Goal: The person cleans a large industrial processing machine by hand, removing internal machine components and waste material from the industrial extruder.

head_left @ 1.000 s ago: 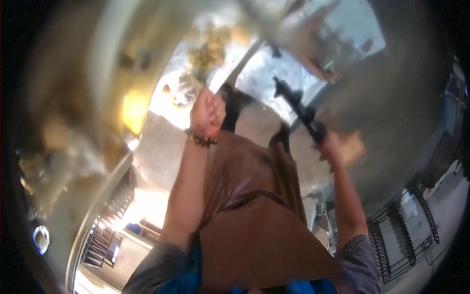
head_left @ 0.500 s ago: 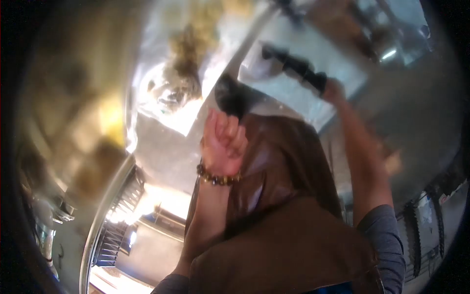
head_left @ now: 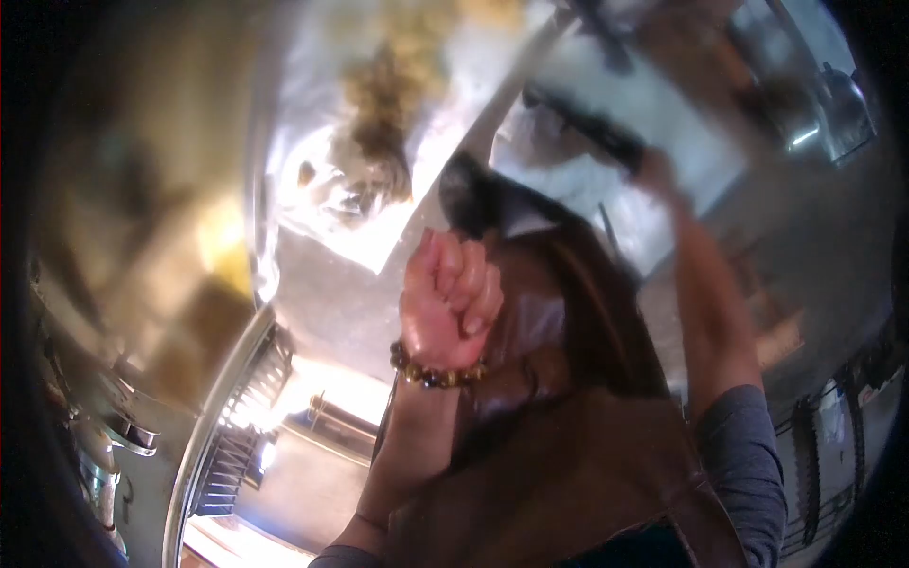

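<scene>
My left hand (head_left: 450, 298) is curled into a loose fist, palm side up, above a brown apron (head_left: 559, 445). Nothing shows between its fingers. A beaded bracelet (head_left: 437, 375) circles that wrist. Farther out at the upper right, my right hand (head_left: 658, 175) is closed around one end of a long dark tool (head_left: 597, 133). Motion blurs both that hand and the tool, so the tool's kind cannot be made out. A black rounded shape (head_left: 469, 194) lies just beyond my left hand.
Crumpled, shiny clear plastic (head_left: 346, 189) lies at the upper left, with blurred yellow-brown material above it. A curved metal rim (head_left: 204, 431) and a dark rack (head_left: 227, 469) are at the lower left. A glossy container (head_left: 838, 109) stands at the upper right.
My left hand appears slightly lower and farther right, still curled. The dark tool has shifted a little to the right and is more blurred. The surroundings have also shifted right in view.
</scene>
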Available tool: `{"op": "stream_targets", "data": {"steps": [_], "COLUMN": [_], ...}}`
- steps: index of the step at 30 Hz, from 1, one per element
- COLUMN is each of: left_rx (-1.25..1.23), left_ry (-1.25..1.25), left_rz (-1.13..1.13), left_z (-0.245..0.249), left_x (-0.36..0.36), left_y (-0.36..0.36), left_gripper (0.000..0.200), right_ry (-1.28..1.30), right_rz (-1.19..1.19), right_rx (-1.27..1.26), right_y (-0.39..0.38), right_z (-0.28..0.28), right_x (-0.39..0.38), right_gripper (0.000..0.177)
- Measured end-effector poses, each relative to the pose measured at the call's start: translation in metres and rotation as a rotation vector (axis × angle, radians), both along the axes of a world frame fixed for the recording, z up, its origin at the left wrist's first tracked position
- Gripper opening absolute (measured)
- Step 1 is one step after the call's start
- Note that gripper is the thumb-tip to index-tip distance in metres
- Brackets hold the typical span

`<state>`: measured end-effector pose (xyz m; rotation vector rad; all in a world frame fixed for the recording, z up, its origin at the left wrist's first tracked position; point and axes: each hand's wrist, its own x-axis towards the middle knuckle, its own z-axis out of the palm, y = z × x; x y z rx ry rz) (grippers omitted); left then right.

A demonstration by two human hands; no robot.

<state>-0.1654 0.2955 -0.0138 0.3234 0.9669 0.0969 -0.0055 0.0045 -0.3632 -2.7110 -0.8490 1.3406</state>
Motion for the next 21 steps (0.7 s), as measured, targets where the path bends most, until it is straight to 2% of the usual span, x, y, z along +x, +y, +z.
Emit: {"op": "stream_targets", "data": {"steps": [2, 7, 11, 13, 15, 16, 18, 21], "left_rx": [0.002, -0.005, 0.022, 0.010, 0.010, 0.010, 0.021, 0.013], "left_ry": [-0.017, 0.001, 0.012, -0.036, -0.048, -0.060, -0.043, -0.052], "left_rz": [-0.007, -0.132, -0.188, -0.205, -0.219, -0.233, -0.243, -0.232], "left_z": [-0.001, 0.007, 0.006, 0.005, 0.001, 0.000, -0.001, -0.003], "left_x": [-0.001, 0.004, 0.011, 0.008, 0.007, 0.007, 0.008, 0.010], "left_y": [0.004, 0.003, 0.003, 0.003, 0.003, 0.003, 0.002, -0.003], "left_gripper": [0.048, 0.045, 0.044, 0.036, 0.035, 0.034, 0.033, 0.033], "right_ry": [0.033, 0.177, 0.076, 0.037, -0.063, -0.061, -0.216, -0.247], "right_rz": [-0.083, -0.284, -0.080, -0.010, -0.079, -0.080, -0.110, -0.100], "right_rx": [-0.004, -0.034, -0.036, -0.053, 0.109, 0.109, 0.256, 0.365], "right_y": [-0.005, 0.005, -0.007, -0.017, -0.021, -0.021, -0.024, -0.022], "right_z": [-0.013, 0.014, -0.015, -0.029, -0.033, -0.031, -0.023, -0.008], "right_x": [-0.001, 0.010, 0.005, 0.000, -0.004, -0.005, -0.010, -0.007], "right_gripper": [0.040, 0.049, 0.048, 0.047, 0.050, 0.050, 0.059, 0.064]}}
